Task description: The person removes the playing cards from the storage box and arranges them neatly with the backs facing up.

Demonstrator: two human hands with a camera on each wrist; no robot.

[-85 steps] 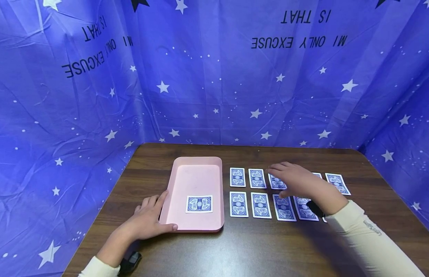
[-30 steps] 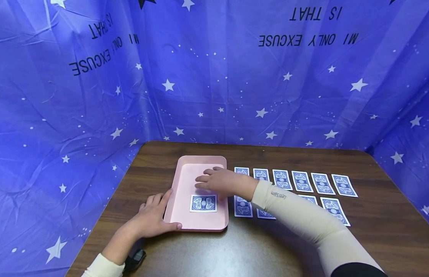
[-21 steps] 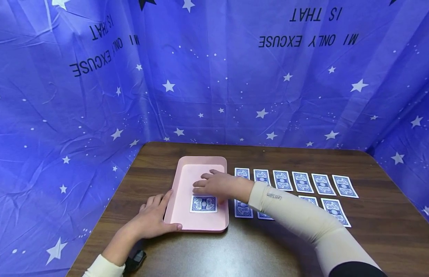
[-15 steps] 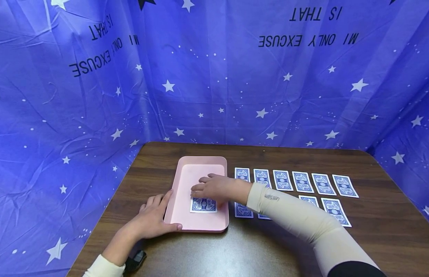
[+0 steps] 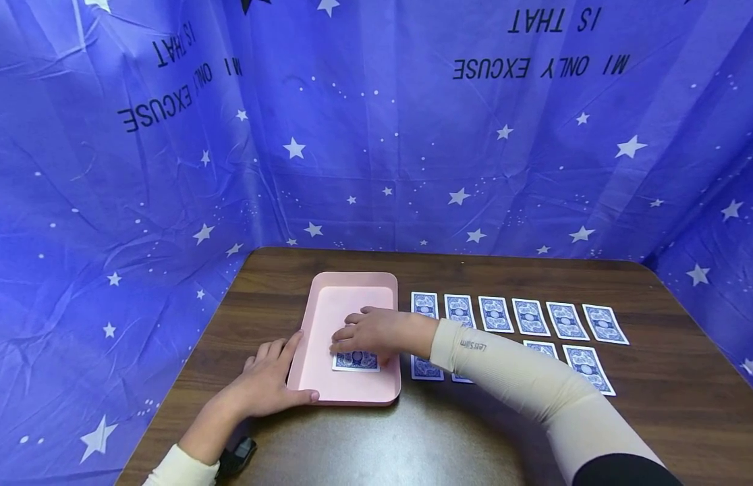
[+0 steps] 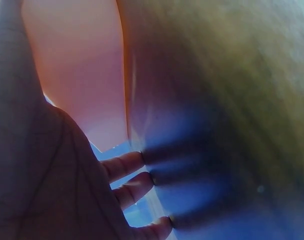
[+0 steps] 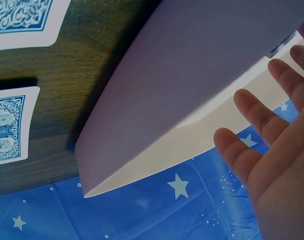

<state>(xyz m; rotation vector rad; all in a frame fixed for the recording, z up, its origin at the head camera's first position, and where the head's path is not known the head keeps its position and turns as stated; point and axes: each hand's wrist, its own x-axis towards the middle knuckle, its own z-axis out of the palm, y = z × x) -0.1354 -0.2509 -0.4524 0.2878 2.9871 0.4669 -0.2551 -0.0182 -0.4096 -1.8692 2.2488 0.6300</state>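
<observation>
A pink tray (image 5: 352, 395) lies on the table at centre left in the head view. Alongside its near left corner is my left hand (image 5: 264, 381), fingers straight and spread along the side, thumb against the front edge. My right hand (image 5: 379, 334) reaches over the tray's right rim, low above the tray floor. Beneath its fingers lies a blue-backed playing card (image 5: 355, 363), its far part covered by the hand. The right wrist view shows extended, separated fingers (image 7: 257, 120) by the rim, with only a sliver of the card visible near the fingertips.
Two rows of face-down playing cards (image 5: 496, 314) lie right of the tray; the right sleeve (image 5: 522, 378) hides part of the nearer row. Brown wooden table (image 5: 425, 432) surrounds them. A blue star-patterned curtain (image 5: 376, 135) hangs behind the table.
My right hand has travelled from above the card rows leftward into the tray, then slightly nearer to me over the card. My left hand stays at the tray.
</observation>
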